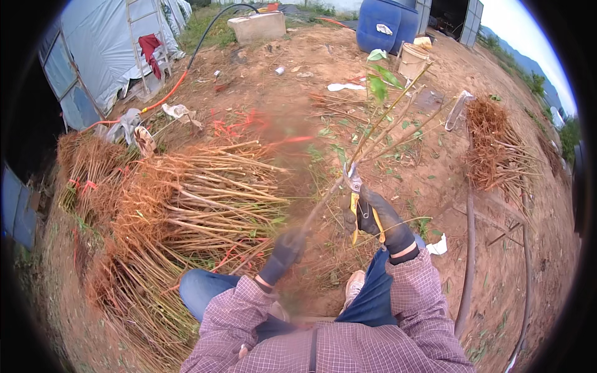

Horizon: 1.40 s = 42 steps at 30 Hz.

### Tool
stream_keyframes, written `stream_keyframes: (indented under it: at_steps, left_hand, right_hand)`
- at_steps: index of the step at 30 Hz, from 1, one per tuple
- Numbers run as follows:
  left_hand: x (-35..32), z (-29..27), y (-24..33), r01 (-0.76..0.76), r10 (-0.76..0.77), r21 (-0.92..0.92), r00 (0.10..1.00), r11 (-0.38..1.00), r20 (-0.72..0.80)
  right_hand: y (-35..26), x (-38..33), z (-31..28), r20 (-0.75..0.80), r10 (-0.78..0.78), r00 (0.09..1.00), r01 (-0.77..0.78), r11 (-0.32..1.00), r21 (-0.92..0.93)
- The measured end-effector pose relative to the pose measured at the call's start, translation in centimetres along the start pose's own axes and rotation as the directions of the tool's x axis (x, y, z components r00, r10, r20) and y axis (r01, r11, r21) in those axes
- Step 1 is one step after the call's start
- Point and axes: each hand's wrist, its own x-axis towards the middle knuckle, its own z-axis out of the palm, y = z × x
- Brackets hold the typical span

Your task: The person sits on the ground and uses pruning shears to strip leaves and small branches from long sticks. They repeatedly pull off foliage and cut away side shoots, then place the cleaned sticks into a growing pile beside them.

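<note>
- The person's left hand (283, 256), in a dark glove, is blurred; its fingers are closed around the lower part of a woody branched stem (326, 200).
- The right hand (387, 219), also in a dark glove, has its fingers wrapped around pruning shears (354, 200) with yellow handles.
- The stem slants up and to the right from the left hand, forking beyond the shears into several thin branches, with a few green leaves (377, 87) near their upper part.
- The metal blades of the shears are at the stem, just below the fork; the handles stand apart. Whether the blades are cutting into the wood, I cannot tell.
- On the ground to the left lies a large pile of cut stems (217, 193) with reddish-brown roots (142, 202) toward its left side.
- A smaller rooted bundle (488, 133) is at the right, well apart from the hands.
- Red strips (239, 124) and leafy scraps are scattered on the brown soil (267, 87).
- Farther back are blue barrels (378, 28), a pale bucket (412, 61) beside them, and a stone-coloured trough (258, 28).
</note>
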Motion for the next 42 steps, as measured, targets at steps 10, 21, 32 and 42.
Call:
stream_keyframes:
  at_steps: [10, 21, 32, 42]
  left_hand:
    - [1.3, -0.6, -3.0, -0.188, 0.197, 0.059, 0.947, 0.980, -0.253]
    - [0.8, -0.6, -2.6, -0.028, 0.000, -0.140, 0.981, 0.990, -0.194]
    - [1.4, 2.8, -1.0, -0.011, 0.009, -0.028, 0.997, 1.000, -0.074]
    - [13.4, 19.6, 12.6, -0.301, 0.328, -0.131, 0.885, 0.945, 0.330]
  right_hand:
    - [-1.1, 0.0, 3.0, -0.309, 0.026, 0.951, 0.047, 0.973, 0.227]
    - [0.8, -2.9, -0.1, -0.338, -0.208, 0.918, 0.178, 0.977, -0.116]
    - [7.8, 0.3, -7.4, -0.268, -0.261, 0.927, 0.211, 0.957, -0.201]
    - [-4.1, -5.7, -7.2, -0.503, -0.821, 0.271, 0.190, 0.558, -0.808]
